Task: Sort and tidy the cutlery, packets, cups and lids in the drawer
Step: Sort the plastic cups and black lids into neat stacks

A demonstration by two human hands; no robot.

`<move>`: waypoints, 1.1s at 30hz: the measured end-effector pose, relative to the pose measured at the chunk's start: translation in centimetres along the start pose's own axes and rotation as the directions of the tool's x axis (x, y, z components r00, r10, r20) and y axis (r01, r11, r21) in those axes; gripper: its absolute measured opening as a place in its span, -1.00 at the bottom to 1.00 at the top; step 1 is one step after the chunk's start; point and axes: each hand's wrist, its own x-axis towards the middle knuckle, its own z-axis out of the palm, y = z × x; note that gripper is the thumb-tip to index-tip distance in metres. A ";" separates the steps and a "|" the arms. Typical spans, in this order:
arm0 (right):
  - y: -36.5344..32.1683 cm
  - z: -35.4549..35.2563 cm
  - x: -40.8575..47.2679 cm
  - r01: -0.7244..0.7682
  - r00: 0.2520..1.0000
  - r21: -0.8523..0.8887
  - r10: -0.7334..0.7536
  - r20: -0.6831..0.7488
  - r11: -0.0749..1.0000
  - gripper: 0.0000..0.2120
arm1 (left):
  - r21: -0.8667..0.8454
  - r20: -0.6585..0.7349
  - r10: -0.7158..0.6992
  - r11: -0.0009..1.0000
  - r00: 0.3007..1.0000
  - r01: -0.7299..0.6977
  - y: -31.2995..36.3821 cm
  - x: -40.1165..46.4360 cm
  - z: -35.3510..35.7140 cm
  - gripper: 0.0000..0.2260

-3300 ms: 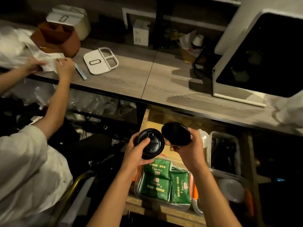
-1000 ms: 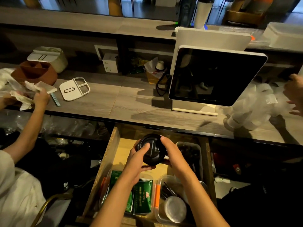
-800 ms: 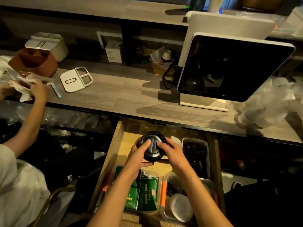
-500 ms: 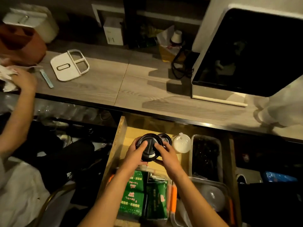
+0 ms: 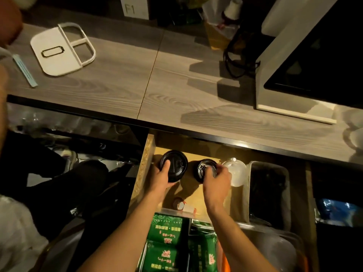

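Head view: each hand (image 5: 164,178) grips a black lid (image 5: 175,167).

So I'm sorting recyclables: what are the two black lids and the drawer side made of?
Black lids: apparently thin moulded plastic, semi-gloss, with ridged rims catching highlights. Drawer side: looks like raw particleboard, its speckled, grainy cut edge unfinished.

Glossy black plastic lids (image 5: 174,167) — raw chipboard drawer (image 5: 146,161) (rough edge).
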 end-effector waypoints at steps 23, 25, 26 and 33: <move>4.7 4.0 2.4 -0.432 0.844 0.289 0.269 0.464 0.855 -0.54 | -0.054 -0.177 -0.044 0.998 0.983 0.035 -1.7 1.0 0.6 -0.33; 4.7 4.0 2.3 -0.429 0.835 0.255 0.273 0.478 0.867 -0.46 | -0.045 -0.200 -0.057 0.998 0.978 0.049 -1.7 1.1 0.2 -0.33; 4.8 3.9 2.2 -0.433 0.828 0.242 0.277 0.487 0.868 -0.42 | -0.040 -0.212 -0.056 0.998 0.976 0.048 -1.5 0.9 0.0 -0.33; 3.1 2.6 3.3 -0.177 0.874 0.226 0.047 0.483 0.958 -0.36 | 0.280 -0.183 0.146 0.956 0.972 -0.091 -0.3 0.6 -0.4 -0.34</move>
